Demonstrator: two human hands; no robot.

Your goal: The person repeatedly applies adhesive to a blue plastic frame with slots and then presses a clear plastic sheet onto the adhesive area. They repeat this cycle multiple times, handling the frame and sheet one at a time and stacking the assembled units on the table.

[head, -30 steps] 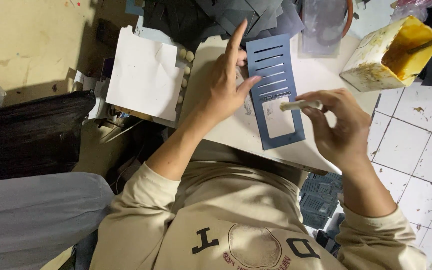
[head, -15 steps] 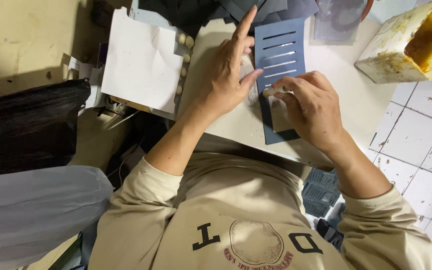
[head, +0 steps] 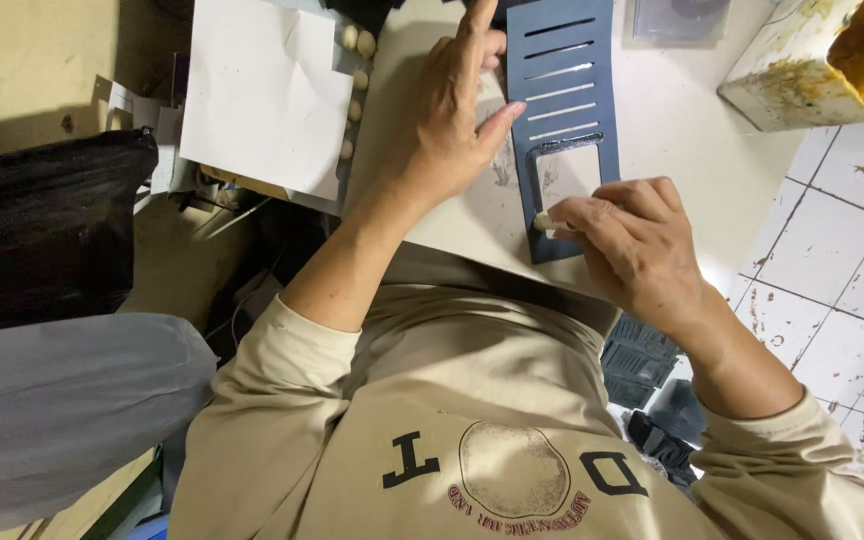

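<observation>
A dark blue card piece [head: 564, 60] with several cut slots and a rectangular window lies on a white work board [head: 672, 130]. My left hand [head: 447, 115] presses flat on the board beside the card's left edge, thumb touching the card. My right hand [head: 632, 245] pinches a small glue brush [head: 545, 221] whose pale tip rests at the lower left of the window frame. A shiny wet line runs along the window's top edge.
A glue-stained box with yellow glue [head: 832, 60] stands at the top right. A white sheet [head: 262, 95] lies to the left, with small pale beads [head: 357, 80] along its edge. A black bag [head: 42, 230] sits far left. Stacked blue cards [head: 642, 350] lie on the tiled floor.
My right hand has moved the brush from the window's right side across to its lower left corner. The view has shifted closer. My left hand stays pressed beside the card.
</observation>
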